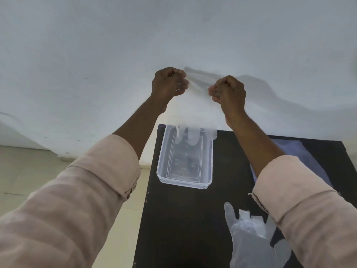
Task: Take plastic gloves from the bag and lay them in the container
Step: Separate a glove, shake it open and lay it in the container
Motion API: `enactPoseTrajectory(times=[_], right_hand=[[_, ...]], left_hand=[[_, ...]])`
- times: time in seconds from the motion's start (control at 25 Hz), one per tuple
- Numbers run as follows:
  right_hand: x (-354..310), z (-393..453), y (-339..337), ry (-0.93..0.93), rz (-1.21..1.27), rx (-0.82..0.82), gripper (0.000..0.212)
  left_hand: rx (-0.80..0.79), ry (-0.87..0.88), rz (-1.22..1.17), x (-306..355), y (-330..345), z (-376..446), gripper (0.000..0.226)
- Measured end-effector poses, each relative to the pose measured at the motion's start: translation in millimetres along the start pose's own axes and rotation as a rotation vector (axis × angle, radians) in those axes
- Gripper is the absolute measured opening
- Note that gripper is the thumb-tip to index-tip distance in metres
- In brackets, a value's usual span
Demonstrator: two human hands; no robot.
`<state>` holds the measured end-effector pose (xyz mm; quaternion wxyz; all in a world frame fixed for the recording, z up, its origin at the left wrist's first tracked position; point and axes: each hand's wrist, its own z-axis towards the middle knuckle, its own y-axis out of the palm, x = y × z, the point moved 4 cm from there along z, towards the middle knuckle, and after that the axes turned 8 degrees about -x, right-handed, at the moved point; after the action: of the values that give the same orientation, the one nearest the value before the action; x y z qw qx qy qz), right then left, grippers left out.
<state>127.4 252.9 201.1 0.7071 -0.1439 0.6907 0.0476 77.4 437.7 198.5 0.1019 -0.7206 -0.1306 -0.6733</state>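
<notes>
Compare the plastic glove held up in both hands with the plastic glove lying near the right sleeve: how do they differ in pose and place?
The held glove hangs stretched between the left hand and right hand, fingers pointing down over the container. The lying glove rests crumpled on the black table, touched by neither hand, outside the container. Both are thin, clear plastic.

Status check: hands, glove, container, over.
Both hands, left and right, pinch one clear glove by its cuff. Fingers dangle over open container. More gloves lie nearer on table. Nothing blocking.
</notes>
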Motion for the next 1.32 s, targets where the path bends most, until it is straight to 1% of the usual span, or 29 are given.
enactPoseTrajectory(times=[0.08,0.16,0.24,0.32,0.44,0.52,0.6,0.68,0.76,0.84,0.88,1.0,1.12,1.24,1.32], right_hand=[[-8,1,0,-0.14,0.016,0.072,0.025],[-10,-7,-1,-0.291,0.027,0.129,0.029],[6,-22,2,-0.373,0.05,0.128,0.03],[41,-38,6,-0.341,0.071,0.082,0.028],[104,-55,11,-0.194,-0.016,-0.012,0.021],[138,-61,14,-0.062,-0.135,-0.063,0.018],[155,-65,18,0.002,-0.286,-0.121,0.017],[160,-65,25,-0.025,-0.467,-0.22,0.018],[160,-66,36,-0.055,-0.72,-0.367,0.017],[164,-69,43,-0.046,-0.94,-0.508,0.018],[166,-71,46,-0.035,-1.008,-0.562,0.019],[166,-77,50,-0.033,-1.14,-0.693,0.023],[166,-79,51,-0.055,-1.239,-0.813,0.026],[169,-83,49,-0.099,-1.339,-0.944,0.024],[171,-84,48,-0.118,-1.382,-1.027,0.022]], left_hand=[[0.027,0.122,0.017,12,0,1,0.014],[0.021,0.243,0.02,17,-1,-8,0.014],[-0.007,0.308,0.019,6,-4,-22,0.012],[-0.049,0.281,0.023,-27,-7,-35,0.012],[-0.095,0.09,0.047,-99,-13,-45,0.011],[-0.109,0.01,0.242,-139,-18,-47,0.012],[-0.151,0.002,0.491,-159,-18,-51,0.016],[-0.208,0.069,0.695,-167,-12,-56,0.019],[-0.257,0.117,0.861,-173,-6,-61,0.017],[-0.314,0.124,1.003,-179,0,-67,0.017],[-0.362,0.119,1.078,-182,4,-70,0.018],[-0.533,0.121,1.341,-188,15,-76,0.02],[-0.659,0.112,1.539,-194,17,-79,0.023],[-0.798,0.12,1.65,-201,13,-85,0.028],[-0.866,0.15,1.656,-202,10,-88,0.028]])
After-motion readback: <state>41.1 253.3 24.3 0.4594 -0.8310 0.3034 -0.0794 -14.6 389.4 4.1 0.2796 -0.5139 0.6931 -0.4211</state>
